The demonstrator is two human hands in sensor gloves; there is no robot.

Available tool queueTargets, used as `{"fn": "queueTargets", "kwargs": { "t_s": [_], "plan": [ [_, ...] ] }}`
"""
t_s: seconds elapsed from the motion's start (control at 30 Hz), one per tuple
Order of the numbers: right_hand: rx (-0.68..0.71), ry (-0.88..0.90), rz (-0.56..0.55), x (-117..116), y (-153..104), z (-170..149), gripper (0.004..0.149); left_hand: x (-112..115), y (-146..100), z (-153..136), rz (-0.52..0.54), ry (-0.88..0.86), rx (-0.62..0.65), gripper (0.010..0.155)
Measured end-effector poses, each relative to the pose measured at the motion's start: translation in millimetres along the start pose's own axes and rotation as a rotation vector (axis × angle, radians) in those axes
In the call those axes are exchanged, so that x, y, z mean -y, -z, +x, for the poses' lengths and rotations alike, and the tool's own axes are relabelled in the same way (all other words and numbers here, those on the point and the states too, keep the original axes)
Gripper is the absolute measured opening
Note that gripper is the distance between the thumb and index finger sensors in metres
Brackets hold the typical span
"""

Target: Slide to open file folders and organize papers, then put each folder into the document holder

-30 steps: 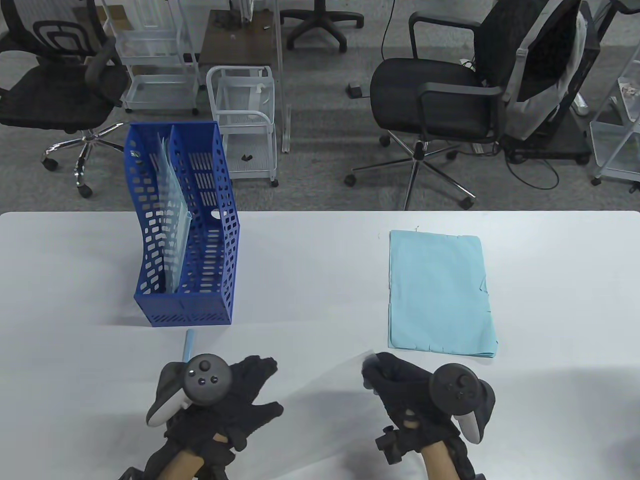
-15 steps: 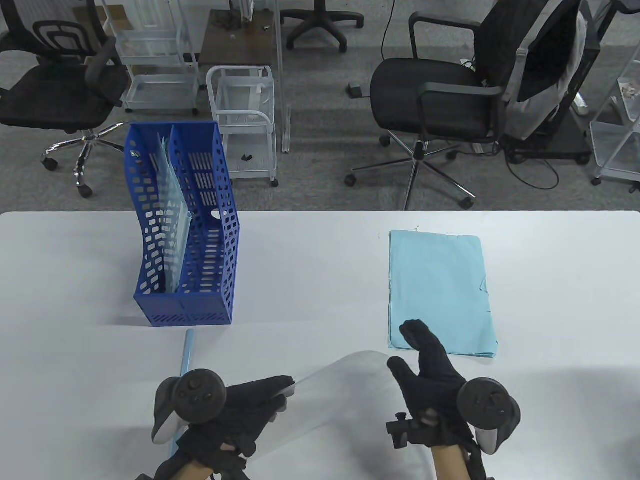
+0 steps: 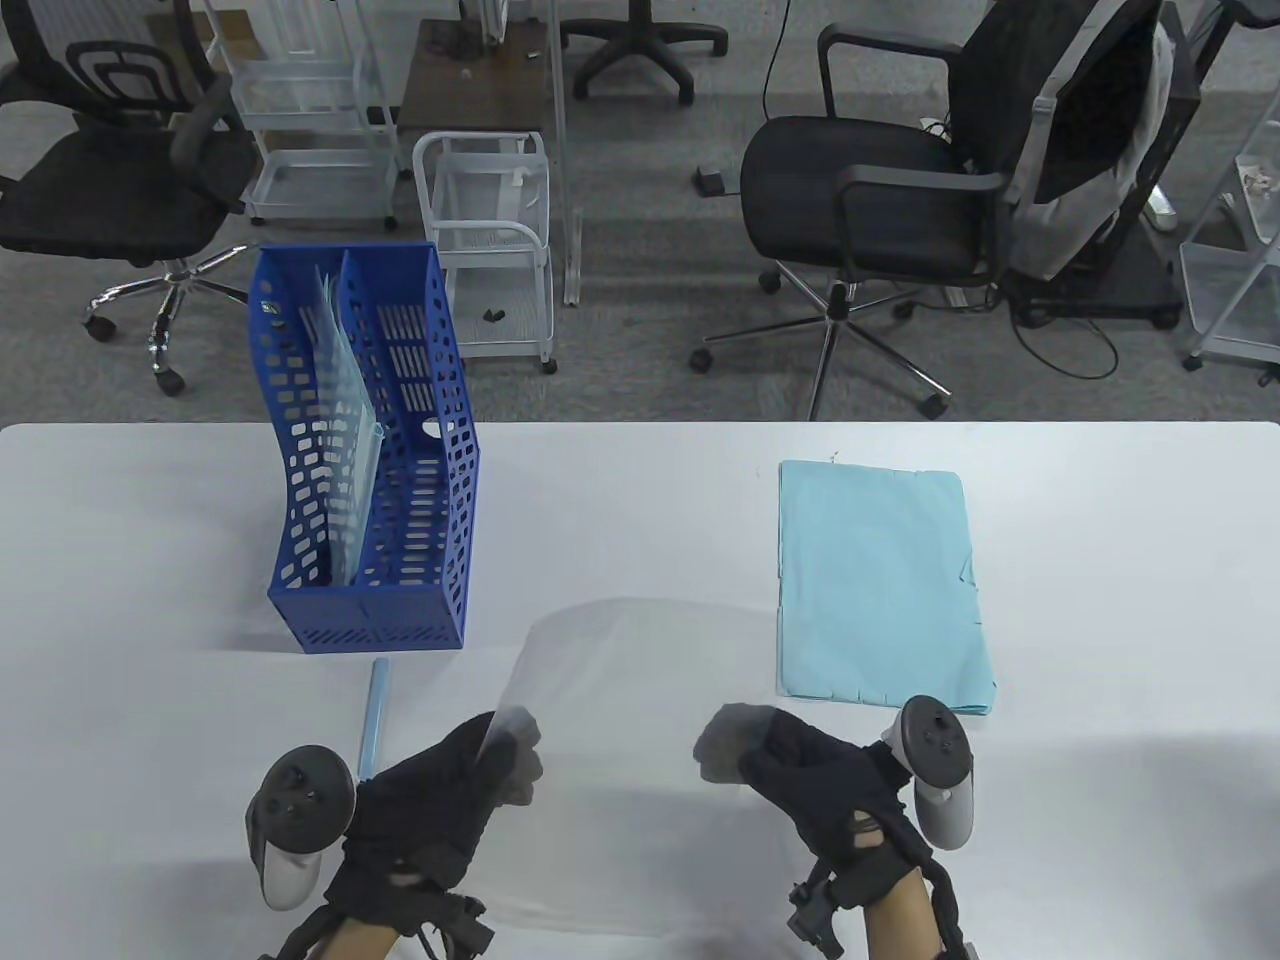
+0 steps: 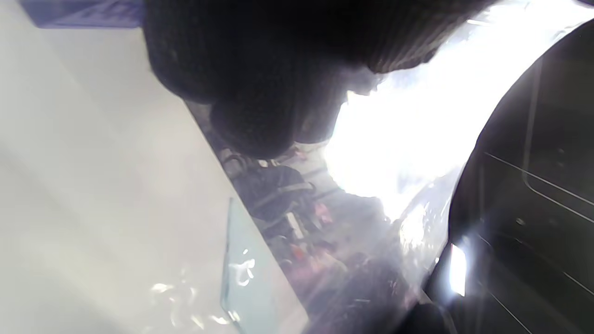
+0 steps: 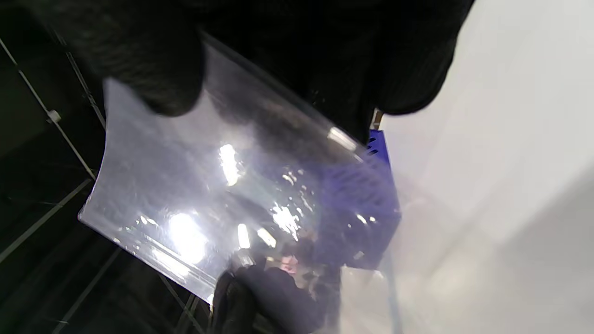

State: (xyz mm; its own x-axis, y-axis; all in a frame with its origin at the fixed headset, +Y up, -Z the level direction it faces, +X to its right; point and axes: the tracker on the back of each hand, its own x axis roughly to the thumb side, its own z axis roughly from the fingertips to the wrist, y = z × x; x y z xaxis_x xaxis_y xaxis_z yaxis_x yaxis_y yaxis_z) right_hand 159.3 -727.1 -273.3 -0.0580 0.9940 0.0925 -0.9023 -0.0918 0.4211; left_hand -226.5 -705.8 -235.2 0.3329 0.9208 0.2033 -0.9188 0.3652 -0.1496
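Both hands' grip clamped on clear folder (image 3: 620,700): left hand (image 3: 440,800) | right hand (image 3: 800,780) | no legible writing

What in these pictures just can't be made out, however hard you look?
- Left wrist view: the left hand fills the top, and glare whitens what lies past it.
- Right wrist view: the document holder shows only blurred, through the clear folder.
- Table view: how many folders stand in the holder's left slot; its perforated wall hides them.
- Table view: the blue paper stack; its sheet count is too fine to tell.
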Motion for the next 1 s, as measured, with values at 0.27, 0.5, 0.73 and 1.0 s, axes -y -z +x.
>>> {"fn": "queueTargets", "kwargs": {
  "t_s": [0.27, 0.5, 0.73, 1.0],
  "plan": [
    [-0.142, -0.161, -0.253, 5.8, -5.0, -2.0, 0.042, 10.3, 2.7, -15.7, -0.06, 0.072, -0.232, 0.064],
    [-0.24, -0.284, -0.323, -2.7, -6.6, 0.4, 0.042, 24.7, -0.9, -4.0, -0.053, 0.24, -0.192, 0.074],
    [-0.21, -0.366, -0.334, -43.2, -2.0, 3.8, 0.043, 80.1, -0.8, -1.6, -0.544, -0.085, -0.143, 0.074],
    [-0.166, -0.34, -0.315, -80.4, 0.7, -0.1, 0.044, 91.2, -10.1, 3.1, -0.469, -0.012, -0.176, 0.086]
  ]
}}
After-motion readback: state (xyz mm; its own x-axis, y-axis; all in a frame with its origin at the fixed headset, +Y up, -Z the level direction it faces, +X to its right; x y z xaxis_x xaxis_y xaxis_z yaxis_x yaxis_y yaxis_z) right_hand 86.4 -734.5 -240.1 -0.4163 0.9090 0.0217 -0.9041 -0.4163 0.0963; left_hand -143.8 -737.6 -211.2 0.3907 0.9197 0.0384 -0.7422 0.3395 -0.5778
